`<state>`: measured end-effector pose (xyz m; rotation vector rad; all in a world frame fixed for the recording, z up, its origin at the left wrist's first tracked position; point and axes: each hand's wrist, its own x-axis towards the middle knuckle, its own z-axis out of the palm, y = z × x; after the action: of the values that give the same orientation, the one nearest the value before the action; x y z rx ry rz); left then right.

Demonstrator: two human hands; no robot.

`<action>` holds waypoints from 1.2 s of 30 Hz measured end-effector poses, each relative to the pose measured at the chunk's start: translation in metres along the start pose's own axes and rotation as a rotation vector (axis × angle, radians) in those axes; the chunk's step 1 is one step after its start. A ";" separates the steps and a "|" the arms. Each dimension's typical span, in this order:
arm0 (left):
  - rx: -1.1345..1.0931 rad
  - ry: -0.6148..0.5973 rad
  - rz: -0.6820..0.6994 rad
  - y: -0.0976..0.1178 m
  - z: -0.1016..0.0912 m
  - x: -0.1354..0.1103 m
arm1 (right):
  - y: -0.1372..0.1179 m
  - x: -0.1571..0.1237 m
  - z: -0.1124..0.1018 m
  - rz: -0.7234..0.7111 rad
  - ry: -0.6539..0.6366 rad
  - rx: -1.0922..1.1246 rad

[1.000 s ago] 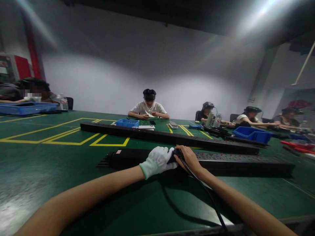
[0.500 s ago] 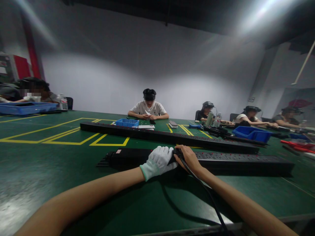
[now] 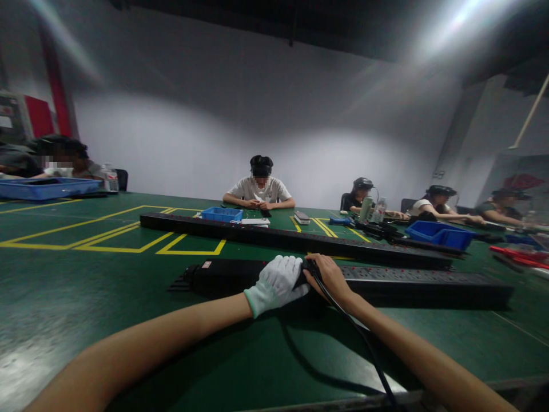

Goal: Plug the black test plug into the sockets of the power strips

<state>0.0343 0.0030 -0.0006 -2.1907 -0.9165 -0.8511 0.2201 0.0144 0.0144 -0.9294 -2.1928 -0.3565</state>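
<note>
A long black power strip (image 3: 424, 289) with rows of sockets and small red parts lies lengthwise across the green table in front of me. My left hand (image 3: 278, 284), in a white glove, is closed around the strip near its middle. Right beside it, my bare right hand (image 3: 330, 277) grips the black plug (image 3: 307, 265) of a cable against the strip's top. From that plug the black cable (image 3: 364, 337) runs under my right forearm to the table's near edge. My fingers hide most of the plug and the sockets beneath it.
Behind lies a second long black power strip (image 3: 257, 233). Farther back are a small blue tray (image 3: 222, 214) and a white box-like item (image 3: 302, 218). A blue bin (image 3: 441, 234) and red items (image 3: 521, 256) are at right. A co-worker (image 3: 259, 186) sits opposite; others sit at both sides.
</note>
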 end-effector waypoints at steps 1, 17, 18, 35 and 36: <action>0.001 -0.001 0.000 0.000 0.000 0.000 | 0.000 0.000 0.000 0.000 -0.002 -0.001; -0.032 -0.022 -0.012 -0.001 0.003 -0.001 | -0.003 0.001 -0.003 0.000 -0.007 0.015; -0.041 -0.020 -0.012 -0.001 0.003 -0.001 | -0.003 0.001 -0.003 0.002 -0.003 0.015; -0.025 -0.021 -0.015 0.000 -0.002 0.001 | -0.002 0.001 -0.002 -0.003 0.011 0.008; -0.026 -0.013 -0.012 0.000 -0.002 0.001 | -0.002 0.001 -0.002 -0.003 0.012 0.010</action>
<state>0.0342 0.0022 0.0010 -2.2180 -0.9305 -0.8599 0.2194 0.0122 0.0164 -0.9161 -2.1839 -0.3519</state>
